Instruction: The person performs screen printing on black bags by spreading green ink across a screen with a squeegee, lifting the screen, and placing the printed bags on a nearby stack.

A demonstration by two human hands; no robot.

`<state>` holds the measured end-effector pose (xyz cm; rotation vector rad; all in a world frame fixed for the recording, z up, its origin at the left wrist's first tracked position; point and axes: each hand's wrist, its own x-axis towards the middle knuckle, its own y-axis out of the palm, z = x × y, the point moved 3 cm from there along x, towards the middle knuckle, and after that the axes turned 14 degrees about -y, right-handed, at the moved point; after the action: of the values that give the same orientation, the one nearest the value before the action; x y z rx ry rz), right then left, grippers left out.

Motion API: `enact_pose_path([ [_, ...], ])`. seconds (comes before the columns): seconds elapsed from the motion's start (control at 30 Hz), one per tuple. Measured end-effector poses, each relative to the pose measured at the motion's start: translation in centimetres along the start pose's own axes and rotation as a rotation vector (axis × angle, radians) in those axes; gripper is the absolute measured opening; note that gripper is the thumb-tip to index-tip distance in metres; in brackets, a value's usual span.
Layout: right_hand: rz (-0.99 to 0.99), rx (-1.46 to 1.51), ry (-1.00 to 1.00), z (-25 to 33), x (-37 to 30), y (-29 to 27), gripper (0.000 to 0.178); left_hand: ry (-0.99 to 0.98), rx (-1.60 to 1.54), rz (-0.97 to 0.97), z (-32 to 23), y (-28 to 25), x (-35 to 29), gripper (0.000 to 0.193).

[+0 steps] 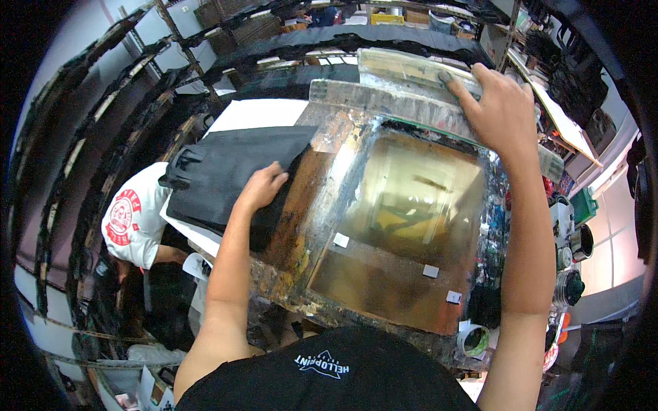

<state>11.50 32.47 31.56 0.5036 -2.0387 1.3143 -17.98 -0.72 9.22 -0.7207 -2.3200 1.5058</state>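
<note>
A: Entry, head view. Largest item was the printing screen (404,205), a wooden frame stained brown and black, with translucent yellow-green mesh. It lay flat in front of the person and served as the landmark.

B: Work state?

A: Judged mid-cycle. The squeegee (411,72) sat at the far edge of the screen. The right hand (504,109) pressed flat on its right end, fingers spread wide over the blade rather than curled round it. Dark ink lay along the far edge of the mesh; the mesh itself looked mostly clean. Whether a stroke had been made could not be told.

B: And the left?

A: The left hand (260,188) rested on a black cloth (226,171) left of the screen, fingers bent loosely and pressing down, nothing pinched. The cloth lay over a white board (257,113), and its near corner seemed to run under the screen's left rail. Removing or placing the cloth looked unfinished.

B: Surroundings?

A: Left of the screen and lower, another person in a white shirt (133,219) with a red print. Right of the screen, ink pots (569,274) and a tape roll (474,340) near its near-right corner. Small white tape squares (430,271) sat on the mesh.

B: Obstructions?

A: The pots crowded the right rail; the other person stood close to the cloth side.
</note>
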Motion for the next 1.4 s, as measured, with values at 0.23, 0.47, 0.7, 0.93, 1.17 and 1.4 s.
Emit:
enact_pose_path([
  [0.23,-0.01,-0.036,-0.018,-0.3,-0.1,0.6,0.062,0.242,-0.251,0.273,-14.3,12.2,-1.7,0.035],
  [0.47,0.387,0.126,0.104,0.8,2.5,-0.5,0.072,0.512,-0.254,0.175,-23.7,25.1,-5.8,0.045],
  [0.7,0.339,0.148,0.033,-1.1,1.3,-1.0,0.071,0.551,0.199,0.051,-16.8,21.5,-10.4,0.054],
  [0.93,0.252,0.188,0.013,-1.5,1.6,-1.7,0.073,0.564,0.206,-0.048,-20.3,25.3,-9.1,0.052],
  [1.17,0.417,0.211,0.181,-0.2,1.7,-2.2,0.073,0.505,0.206,-0.015,-24.4,28.0,-12.9,0.055],
  [1.4,0.302,0.119,0.085,-1.1,1.2,-1.1,0.073,0.506,0.174,-0.017,-25.5,27.6,-15.1,0.055],
])
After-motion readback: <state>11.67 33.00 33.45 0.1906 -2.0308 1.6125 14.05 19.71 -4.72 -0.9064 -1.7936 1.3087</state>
